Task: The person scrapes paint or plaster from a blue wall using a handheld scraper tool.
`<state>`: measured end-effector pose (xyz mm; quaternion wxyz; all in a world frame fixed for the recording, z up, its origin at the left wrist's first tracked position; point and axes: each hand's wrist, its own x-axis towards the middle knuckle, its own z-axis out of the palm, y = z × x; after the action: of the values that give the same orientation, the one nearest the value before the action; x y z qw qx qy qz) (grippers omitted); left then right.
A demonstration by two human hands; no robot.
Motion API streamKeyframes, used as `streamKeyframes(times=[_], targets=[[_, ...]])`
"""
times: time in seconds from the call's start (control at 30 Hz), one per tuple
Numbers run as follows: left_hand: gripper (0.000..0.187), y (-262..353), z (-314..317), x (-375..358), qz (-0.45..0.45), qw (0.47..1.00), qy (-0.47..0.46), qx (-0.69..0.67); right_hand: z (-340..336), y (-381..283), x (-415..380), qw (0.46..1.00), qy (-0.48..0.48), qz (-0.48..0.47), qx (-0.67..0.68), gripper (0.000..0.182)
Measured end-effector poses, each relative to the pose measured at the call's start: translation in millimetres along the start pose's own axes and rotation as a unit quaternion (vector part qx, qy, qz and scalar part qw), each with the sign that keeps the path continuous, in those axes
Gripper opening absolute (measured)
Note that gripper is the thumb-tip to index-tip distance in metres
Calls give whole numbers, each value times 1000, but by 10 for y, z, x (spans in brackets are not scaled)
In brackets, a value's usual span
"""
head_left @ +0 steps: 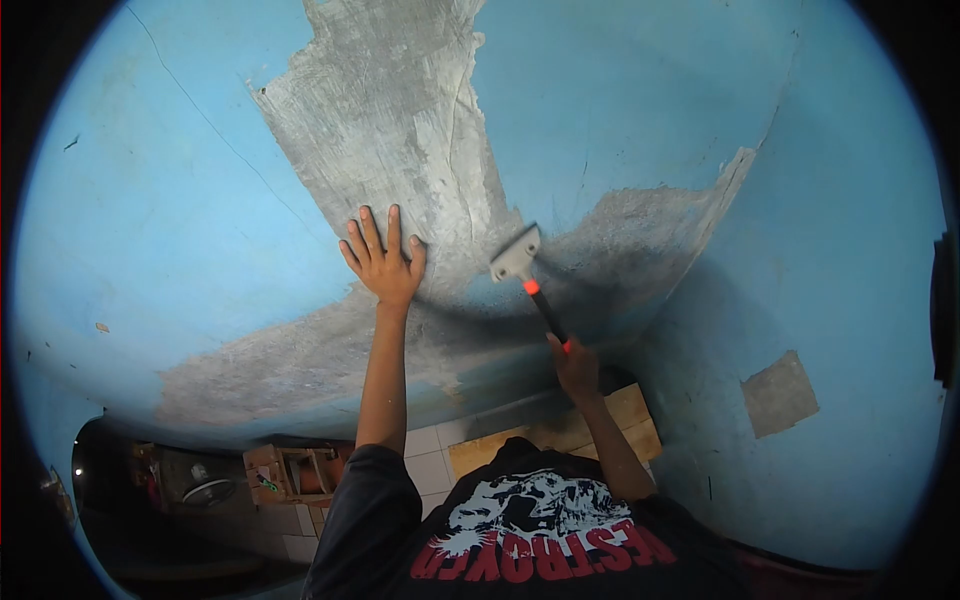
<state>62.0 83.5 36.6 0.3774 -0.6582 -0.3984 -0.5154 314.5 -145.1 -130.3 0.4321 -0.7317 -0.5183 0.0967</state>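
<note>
My left hand (385, 262) lies flat with spread fingers on the bare grey plaster (375, 120) of the wall. Wrapped round the black handle of a scraper (516, 256) is my right hand (575, 368), lower and to the right. The scraper has a wide grey head and orange-red bands on its handle. Its blade edge is at the wall, by the border between grey plaster and blue paint (600, 110); whether it touches is hard to tell. The paint's border is ragged, with lighter torn edges.
A wall corner runs down on the right, and the side wall (800, 290) there bears a square grey patch (780, 394). Below stand a wooden cabinet (290, 474) and a fan (205, 485) at left. A tan board (630, 420) lies by the white floor tiles (428, 468).
</note>
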Motion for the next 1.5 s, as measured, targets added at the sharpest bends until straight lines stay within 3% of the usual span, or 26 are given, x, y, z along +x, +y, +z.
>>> streamKeyframes(times=[0.13, 0.2, 0.5, 0.63, 0.7, 0.83, 1.0, 1.13, 1.2, 1.4, 1.5], targets=[[53, -5, -33, -26, 1, 1000, -9, 1, 33, -37, -1, 999, -8, 9, 53, 51], [52, -5, -29, -36, 0, 1000, -11, 1, 181, 382, -247, 1000, -13, 24, -7, 51], [50, -1, -19, -22, 1, 1000, -5, 0, 84, 562, -290, 997, -12, 48, -63, 56], [50, 4, -26, -10, 4, 1000, 5, -5, 62, 436, -179, 996, -14, 43, -77, 54], [50, 1, 1, 4, 3, 1000, 5, 1, -14, 120, 7, 1000, 0, -16, -8, 55], [50, -7, -21, -25, 6, 1000, -1, 8, 47, 177, -105, 999, -15, 1, 35, 54], [51, -6, -40, -4, 5, 1000, -7, 4, 90, 585, -342, 997, -51, 39, -39, 53], [52, 1, -26, -23, 5, 1000, -6, 11, -4, 188, -124, 998, -38, 27, -39, 55], [52, -17, -27, -25, 7, 1000, -8, 7, -81, -4, -116, 998, -43, 40, 26, 57], [52, 6, -54, 8, 17, 1000, -4, 4, 21, 352, -306, 998, -47, 47, -22, 54], [52, 3, -34, -4, 17, 1000, -3, 3, -5, 145, -235, 997, -47, 52, 31, 55]])
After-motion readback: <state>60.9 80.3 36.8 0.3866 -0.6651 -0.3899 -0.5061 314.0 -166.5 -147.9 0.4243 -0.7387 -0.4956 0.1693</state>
